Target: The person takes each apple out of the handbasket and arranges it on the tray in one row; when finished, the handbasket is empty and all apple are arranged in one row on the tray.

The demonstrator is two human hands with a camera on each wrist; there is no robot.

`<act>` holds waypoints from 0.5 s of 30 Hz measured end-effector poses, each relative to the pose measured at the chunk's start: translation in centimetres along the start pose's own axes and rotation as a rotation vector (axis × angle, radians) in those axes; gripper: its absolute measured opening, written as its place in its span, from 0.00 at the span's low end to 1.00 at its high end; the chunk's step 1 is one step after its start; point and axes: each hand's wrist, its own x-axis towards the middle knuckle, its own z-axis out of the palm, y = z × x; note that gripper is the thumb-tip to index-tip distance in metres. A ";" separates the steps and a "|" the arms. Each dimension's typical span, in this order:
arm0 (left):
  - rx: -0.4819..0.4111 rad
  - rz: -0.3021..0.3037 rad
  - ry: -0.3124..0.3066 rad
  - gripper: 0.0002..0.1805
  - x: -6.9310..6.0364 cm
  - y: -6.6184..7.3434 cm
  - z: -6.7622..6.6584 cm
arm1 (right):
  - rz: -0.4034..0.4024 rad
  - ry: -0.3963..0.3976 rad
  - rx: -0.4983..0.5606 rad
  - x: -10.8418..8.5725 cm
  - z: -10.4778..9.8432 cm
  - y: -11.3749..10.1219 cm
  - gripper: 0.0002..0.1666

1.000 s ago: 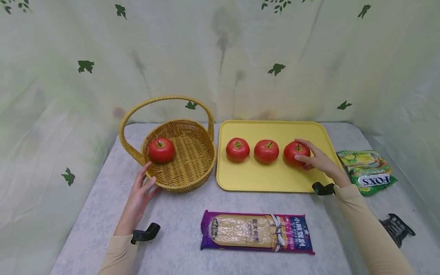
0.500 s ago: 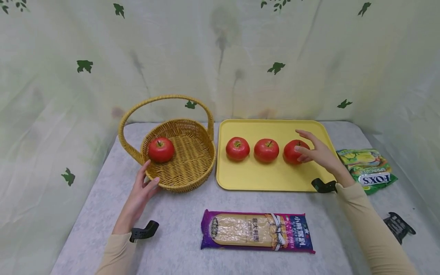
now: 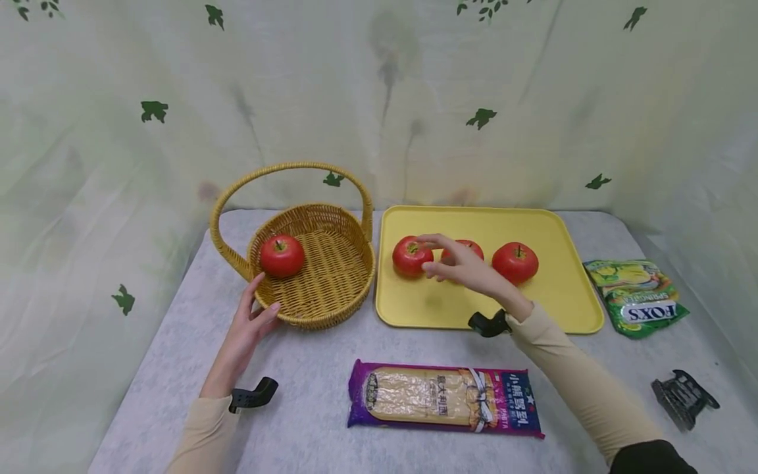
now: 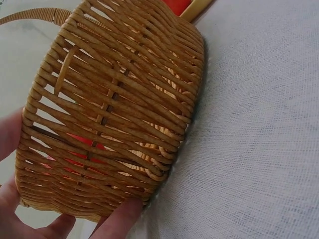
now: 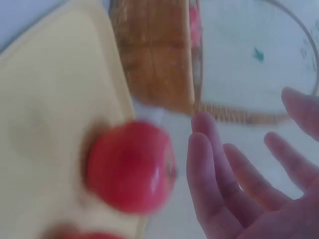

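Note:
In the head view my left hand (image 3: 243,339) touches the near-left rim of the wicker basket (image 3: 326,299), its fingers spread along the side. The left wrist view shows these fingers against the woven wall (image 4: 114,114). One red apple (image 3: 282,255) lies in the basket. My right hand (image 3: 468,266) is over the yellow tray (image 3: 426,313), partly covering the middle apple (image 3: 470,247). Its parted fingers hold nothing, beside and above the left apple (image 3: 408,258). The right wrist view has that apple (image 5: 132,167) near the open fingers (image 5: 219,174). The right apple (image 3: 515,262) rests on the tray.
A pasta packet (image 3: 438,399) lies in front of the tray. To the tray's right is a green Fox's packet (image 3: 639,296), with a small black object (image 3: 683,398) nearer the front. The basket's tall handle (image 3: 293,166) arches over its back. A curtain hangs behind.
My right hand has let go of the right apple and moved left across the tray to the left apple. The apples have kept their places; my left hand stays at the basket.

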 end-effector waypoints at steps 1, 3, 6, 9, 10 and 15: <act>0.001 -0.001 0.003 0.39 0.0 0.0 0.0 | -0.020 -0.024 0.005 0.7 0.9 -0.4 0.32; 0.003 -0.002 0.007 0.39 0.0 0.0 0.0 | -0.065 -0.076 0.000 2.1 2.7 -1.1 0.31; 0.009 -0.003 0.013 0.39 0.0 0.1 0.0 | -0.115 -0.147 0.002 4.3 5.1 -2.5 0.31; 0.009 -0.002 0.017 0.38 -0.1 0.1 0.1 | -0.161 -0.193 -0.025 6.4 7.1 -3.9 0.32; 0.008 -0.003 0.019 0.38 -0.1 0.1 0.1 | -0.169 -0.204 -0.026 7.0 7.6 -4.3 0.32; -0.002 0.009 0.019 0.38 -0.1 0.0 0.2 | -0.146 -0.265 0.014 10.1 9.8 -5.6 0.34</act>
